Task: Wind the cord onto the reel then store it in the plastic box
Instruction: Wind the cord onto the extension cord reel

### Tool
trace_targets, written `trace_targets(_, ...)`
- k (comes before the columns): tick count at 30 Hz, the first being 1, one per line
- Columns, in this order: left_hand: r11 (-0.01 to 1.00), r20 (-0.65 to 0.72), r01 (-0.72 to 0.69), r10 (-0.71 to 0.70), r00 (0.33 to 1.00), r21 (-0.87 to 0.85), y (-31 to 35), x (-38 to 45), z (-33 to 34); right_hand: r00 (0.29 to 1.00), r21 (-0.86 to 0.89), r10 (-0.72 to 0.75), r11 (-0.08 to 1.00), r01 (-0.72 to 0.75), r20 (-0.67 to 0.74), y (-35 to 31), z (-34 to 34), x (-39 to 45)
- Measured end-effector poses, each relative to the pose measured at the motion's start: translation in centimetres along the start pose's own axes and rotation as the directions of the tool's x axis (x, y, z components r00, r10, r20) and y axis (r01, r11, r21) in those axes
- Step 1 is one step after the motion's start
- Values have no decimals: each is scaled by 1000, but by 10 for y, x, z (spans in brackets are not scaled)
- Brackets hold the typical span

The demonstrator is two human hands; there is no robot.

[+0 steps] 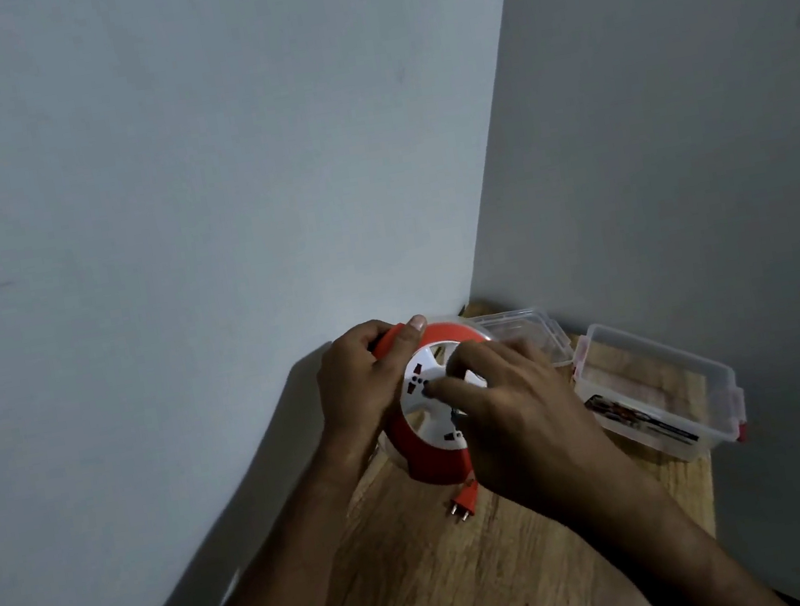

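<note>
Round orange-and-white plastic cord reel (425, 434), rigid and probably light, best gripped by rim: left hand (358, 386) clamped there, right hand (513, 415) fingers loosely on hub, clear lidded plastic box (659, 383) open near its right.

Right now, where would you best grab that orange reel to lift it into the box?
By its orange rim, probably. The left hand already clamps the reel there, on its far-left edge. The round, flat body offers that rim all around; the white socket face is under the right hand. The plastic box lies open to the right.

Dim room corner, pale grey walls (162, 182) (one shadowed), wooden table (429, 583)
</note>
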State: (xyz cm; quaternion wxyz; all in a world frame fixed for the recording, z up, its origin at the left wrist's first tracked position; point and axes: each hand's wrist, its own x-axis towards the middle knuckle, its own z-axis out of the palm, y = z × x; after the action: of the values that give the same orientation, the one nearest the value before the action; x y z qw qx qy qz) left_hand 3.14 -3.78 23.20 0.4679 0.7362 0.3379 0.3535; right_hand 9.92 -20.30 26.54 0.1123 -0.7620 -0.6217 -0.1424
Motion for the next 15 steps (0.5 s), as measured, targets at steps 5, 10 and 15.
trace_targets(5,999,29,-49,48,998,22,1,0,2,982,-121,-115,984,134,149,7,6,4)
trace_targets(10,998,38,-55,55,998,13,-2,1,1,982,-107,-137,983,151,129,11,7,7)
trace_targets(15,998,25,-59,58,998,31,-3,-1,3,986,-127,-149,979,158,81,15,7,11)
